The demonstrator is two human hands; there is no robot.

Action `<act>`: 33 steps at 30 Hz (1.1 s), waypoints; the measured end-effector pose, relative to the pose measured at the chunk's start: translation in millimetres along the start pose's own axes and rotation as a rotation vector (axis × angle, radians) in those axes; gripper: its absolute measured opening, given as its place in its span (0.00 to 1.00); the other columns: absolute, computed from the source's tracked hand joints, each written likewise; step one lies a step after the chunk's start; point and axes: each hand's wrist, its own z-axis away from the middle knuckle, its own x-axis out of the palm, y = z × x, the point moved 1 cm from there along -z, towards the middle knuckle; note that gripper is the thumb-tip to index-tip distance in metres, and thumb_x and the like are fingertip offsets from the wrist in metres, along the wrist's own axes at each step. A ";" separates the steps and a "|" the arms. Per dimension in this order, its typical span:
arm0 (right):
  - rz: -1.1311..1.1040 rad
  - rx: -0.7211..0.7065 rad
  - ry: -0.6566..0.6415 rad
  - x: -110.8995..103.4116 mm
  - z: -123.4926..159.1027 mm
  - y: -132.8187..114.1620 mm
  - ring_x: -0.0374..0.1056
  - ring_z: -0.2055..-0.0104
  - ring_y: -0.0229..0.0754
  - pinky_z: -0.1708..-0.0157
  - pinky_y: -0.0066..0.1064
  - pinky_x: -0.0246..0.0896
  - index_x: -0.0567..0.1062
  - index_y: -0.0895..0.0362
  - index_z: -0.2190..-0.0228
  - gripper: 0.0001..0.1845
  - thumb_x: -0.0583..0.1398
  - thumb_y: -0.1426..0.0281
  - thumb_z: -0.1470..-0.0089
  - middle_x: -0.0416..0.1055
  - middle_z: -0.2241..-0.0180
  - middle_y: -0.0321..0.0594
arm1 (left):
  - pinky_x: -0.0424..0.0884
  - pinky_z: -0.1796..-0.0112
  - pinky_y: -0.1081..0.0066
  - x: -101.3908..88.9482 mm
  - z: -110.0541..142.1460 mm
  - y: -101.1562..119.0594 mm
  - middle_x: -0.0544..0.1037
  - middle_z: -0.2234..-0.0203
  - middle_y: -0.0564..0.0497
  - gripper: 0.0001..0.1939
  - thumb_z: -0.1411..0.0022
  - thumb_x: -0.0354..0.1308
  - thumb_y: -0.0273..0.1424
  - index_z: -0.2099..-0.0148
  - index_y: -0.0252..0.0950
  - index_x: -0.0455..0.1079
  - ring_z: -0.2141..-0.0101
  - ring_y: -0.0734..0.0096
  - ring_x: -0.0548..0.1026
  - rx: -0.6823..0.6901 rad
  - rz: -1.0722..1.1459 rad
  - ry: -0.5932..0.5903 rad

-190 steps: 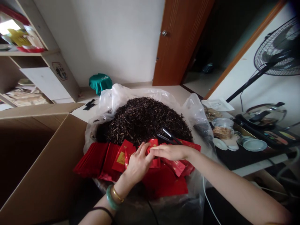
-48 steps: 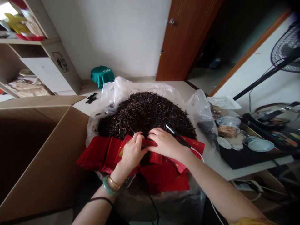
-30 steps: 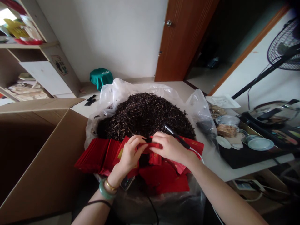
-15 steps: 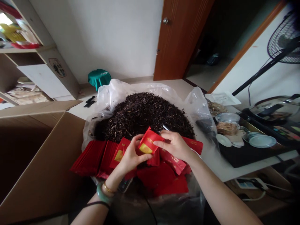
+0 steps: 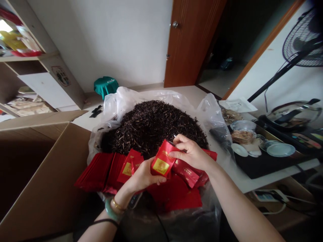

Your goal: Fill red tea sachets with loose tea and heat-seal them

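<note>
My left hand (image 5: 143, 178) grips the lower part of a red tea sachet (image 5: 160, 162) with a gold label, and my right hand (image 5: 190, 151) pinches its top edge. Behind my right fingers, only the tip of a black heat-sealing tool (image 5: 174, 136) shows. A heap of dark loose tea leaves (image 5: 151, 127) lies in a clear plastic bag (image 5: 118, 107). Stacks and loose piles of red sachets (image 5: 96, 171) sit along the heap's near side, under my hands.
An open cardboard box (image 5: 42, 161) stands at left. To the right, a dark tray (image 5: 259, 168) holds bowls and saucers, with a steel kettle (image 5: 292, 116) beyond it. A power strip (image 5: 267, 196) lies below the table edge. A fan (image 5: 302, 40) stands at far right.
The red sachet has turned from lying flat across my fingers to standing upright, its gold label now showing. The black tool has become mostly hidden behind my right hand.
</note>
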 end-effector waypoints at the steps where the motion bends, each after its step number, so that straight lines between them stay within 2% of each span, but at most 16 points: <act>1: 0.008 -0.006 0.005 -0.2 0.2 -0.7 0.61 0.67 0.37 0.62 0.31 0.60 0.67 0.58 0.85 0.25 0.59 0.54 0.45 0.60 0.69 0.36 | 0.69 0.75 0.74 -1.1 -0.1 -1.1 0.77 0.74 0.52 0.30 0.60 0.73 0.33 0.55 0.30 0.68 0.78 0.73 0.72 0.001 -0.010 0.004; 4: -0.004 -0.038 -0.011 0.3 1.1 -5.9 0.62 0.66 0.38 0.63 0.31 0.60 0.68 0.58 0.83 0.23 0.59 0.54 0.45 0.61 0.68 0.37 | 0.72 0.68 0.72 -3.4 -0.9 -2.5 0.79 0.69 0.48 0.32 0.62 0.74 0.33 0.54 0.30 0.69 0.70 0.68 0.76 0.055 0.014 0.006; 6: -0.018 -0.065 -0.054 1.9 2.6 -11.1 0.63 0.66 0.38 0.64 0.30 0.61 0.70 0.57 0.80 0.21 0.60 0.56 0.45 0.63 0.68 0.38 | 0.72 0.63 0.71 -3.1 -0.9 -1.1 0.80 0.65 0.46 0.33 0.63 0.75 0.36 0.53 0.31 0.71 0.65 0.64 0.77 0.117 0.107 0.014; 8: -0.011 -0.082 -0.103 6.0 4.7 -15.7 0.63 0.66 0.38 0.65 0.29 0.61 0.70 0.57 0.78 0.18 0.61 0.58 0.45 0.64 0.68 0.38 | 0.73 0.65 0.71 -1.6 -0.3 1.1 0.80 0.66 0.47 0.31 0.60 0.73 0.40 0.54 0.33 0.72 0.65 0.64 0.77 0.151 0.231 0.065; 10: -0.008 -0.072 -0.120 13.2 6.6 -18.2 0.64 0.67 0.37 0.66 0.28 0.62 0.70 0.56 0.76 0.14 0.62 0.61 0.45 0.66 0.68 0.37 | 0.73 0.69 0.73 0.4 0.4 2.7 0.80 0.70 0.49 0.27 0.57 0.71 0.42 0.57 0.33 0.73 0.71 0.67 0.77 0.142 0.313 0.149; 12: -0.050 -0.013 -0.055 22.0 7.3 -17.9 0.66 0.67 0.37 0.67 0.28 0.64 0.70 0.55 0.69 0.09 0.63 0.64 0.47 0.68 0.66 0.37 | 0.72 0.74 0.74 1.7 0.6 2.6 0.79 0.74 0.51 0.24 0.56 0.71 0.42 0.60 0.33 0.74 0.76 0.71 0.76 0.131 0.348 0.237; 14: -0.129 0.080 0.064 30.3 6.5 -15.6 0.69 0.66 0.38 0.66 0.29 0.66 0.69 0.53 0.59 0.16 0.65 0.66 0.51 0.70 0.63 0.38 | 0.72 0.74 0.74 1.6 0.0 0.6 0.79 0.75 0.51 0.24 0.58 0.71 0.43 0.62 0.33 0.75 0.76 0.70 0.76 0.154 0.365 0.307; 16: -0.195 0.162 0.132 36.5 4.5 -12.9 0.71 0.66 0.39 0.66 0.30 0.68 0.68 0.54 0.55 0.23 0.66 0.67 0.54 0.73 0.63 0.38 | 0.73 0.71 0.71 0.2 -1.1 -3.3 0.80 0.74 0.50 0.23 0.56 0.70 0.45 0.63 0.33 0.75 0.74 0.68 0.77 0.191 0.367 0.353; 21: -0.293 0.287 0.142 41.5 -0.6 -7.8 0.71 0.71 0.42 0.70 0.32 0.67 0.76 0.56 0.70 0.12 0.66 0.62 0.55 0.76 0.72 0.39 | 0.73 0.65 0.70 -3.6 -2.6 -11.7 0.80 0.73 0.50 0.20 0.49 0.65 0.46 0.64 0.33 0.76 0.69 0.65 0.78 0.278 0.258 0.442; 25: -0.303 0.237 0.214 44.5 -0.3 -7.0 0.71 0.73 0.41 0.71 0.31 0.67 0.77 0.56 0.75 0.08 0.66 0.64 0.56 0.76 0.74 0.38 | 0.72 0.67 0.72 -1.5 -1.1 -8.5 0.80 0.73 0.50 0.20 0.52 0.67 0.45 0.65 0.34 0.76 0.71 0.68 0.76 0.314 0.160 0.474; 29: -0.276 0.185 0.222 48.7 0.5 -7.8 0.71 0.71 0.40 0.70 0.31 0.67 0.77 0.55 0.74 0.05 0.65 0.66 0.55 0.75 0.74 0.37 | 0.70 0.71 0.74 1.6 -0.2 -2.6 0.80 0.76 0.52 0.18 0.56 0.70 0.42 0.69 0.33 0.76 0.75 0.72 0.74 0.260 0.151 0.450; 33: -0.259 0.260 0.132 51.0 -0.9 -6.7 0.72 0.68 0.42 0.69 0.31 0.67 0.77 0.56 0.68 0.13 0.67 0.63 0.56 0.76 0.71 0.38 | 0.70 0.70 0.75 1.1 -0.4 -1.3 0.80 0.76 0.52 0.18 0.56 0.71 0.41 0.70 0.32 0.77 0.75 0.73 0.74 0.246 0.227 0.440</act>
